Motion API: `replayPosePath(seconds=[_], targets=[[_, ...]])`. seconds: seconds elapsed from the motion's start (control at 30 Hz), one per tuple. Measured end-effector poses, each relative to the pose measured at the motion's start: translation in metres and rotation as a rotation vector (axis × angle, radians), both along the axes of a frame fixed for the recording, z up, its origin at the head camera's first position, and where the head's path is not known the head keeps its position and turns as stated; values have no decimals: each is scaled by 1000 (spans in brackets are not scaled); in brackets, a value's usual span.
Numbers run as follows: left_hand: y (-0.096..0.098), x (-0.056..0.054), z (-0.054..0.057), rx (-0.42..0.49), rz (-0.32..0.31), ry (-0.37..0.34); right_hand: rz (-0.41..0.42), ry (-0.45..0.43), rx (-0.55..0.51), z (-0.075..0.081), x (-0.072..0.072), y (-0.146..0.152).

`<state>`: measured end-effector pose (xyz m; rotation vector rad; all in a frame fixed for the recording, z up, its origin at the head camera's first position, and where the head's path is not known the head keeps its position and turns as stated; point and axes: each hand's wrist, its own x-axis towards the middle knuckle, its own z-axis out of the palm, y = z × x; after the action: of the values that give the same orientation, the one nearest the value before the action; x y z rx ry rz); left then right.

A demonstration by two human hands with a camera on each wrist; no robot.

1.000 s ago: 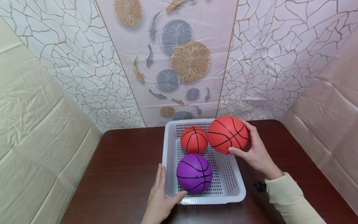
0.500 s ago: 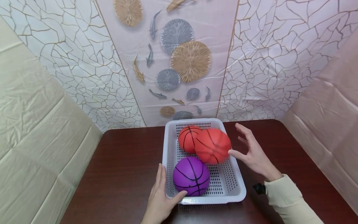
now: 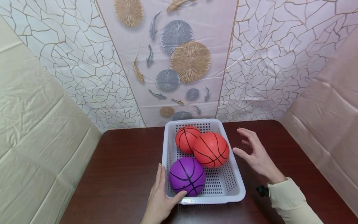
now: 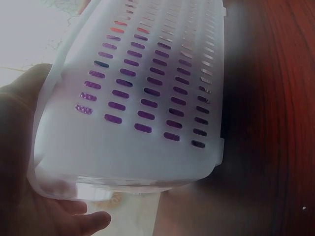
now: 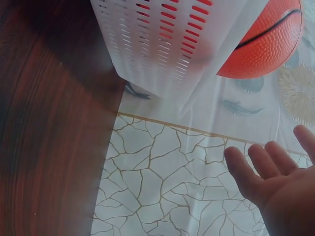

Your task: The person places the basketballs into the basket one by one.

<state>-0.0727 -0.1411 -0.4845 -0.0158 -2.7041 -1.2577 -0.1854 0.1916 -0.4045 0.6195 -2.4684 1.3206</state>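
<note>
A white plastic basket [image 3: 237, 186] with slotted walls holds three basketballs. The smaller red basketball [image 3: 186, 138] is at the back left. A larger red basketball [image 3: 211, 150] rests against it, toward the right wall. The purple basketball [image 3: 187, 176] lies at the front left. My left hand [image 3: 160, 197] holds the near left corner, fingers along the left side and thumb at the front rim. In the left wrist view the left hand [image 4: 19, 142] spans the basket's corner. My right hand [image 3: 258, 157] is just right of the basket, fingers spread and holding nothing.
The basket stands on a dark red-brown table [image 3: 126, 168]. Behind it hangs a patterned cloth wall [image 3: 173, 93]. Beige cloth panels [image 3: 56, 149] flank both sides. A small black object [image 3: 262, 191] sits at the right sleeve's cuff.
The right hand has let go of the larger red basketball, which has dropped left into the basket. The other red basketball and the purple one have shifted left. The left hand has stayed put.
</note>
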Motion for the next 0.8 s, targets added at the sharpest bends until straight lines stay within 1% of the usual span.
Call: replayPosePath(seconds=[0.07,0.13,0.33,0.4,0.53,0.7,0.8], targets=[[0,0,0,1,-2,0,-9,-14,14,3,4,-1],[0,0,0,-4,0,3,-11,-22,17,0,4,2],[0,0,0,-22,2,23,-38,-39,39,-25,-6,21],[-1,-1,0,-25,5,20,-50,-50,56,-30,-8,26],[-1,-2,2,-31,10,-5,-44,-58,64,-35,-7,31],[0,-1,2,-55,24,-29,-62,-91,81,-39,-3,35],[2,-1,3,-70,25,-26,-71,-110,83,-41,0,37]])
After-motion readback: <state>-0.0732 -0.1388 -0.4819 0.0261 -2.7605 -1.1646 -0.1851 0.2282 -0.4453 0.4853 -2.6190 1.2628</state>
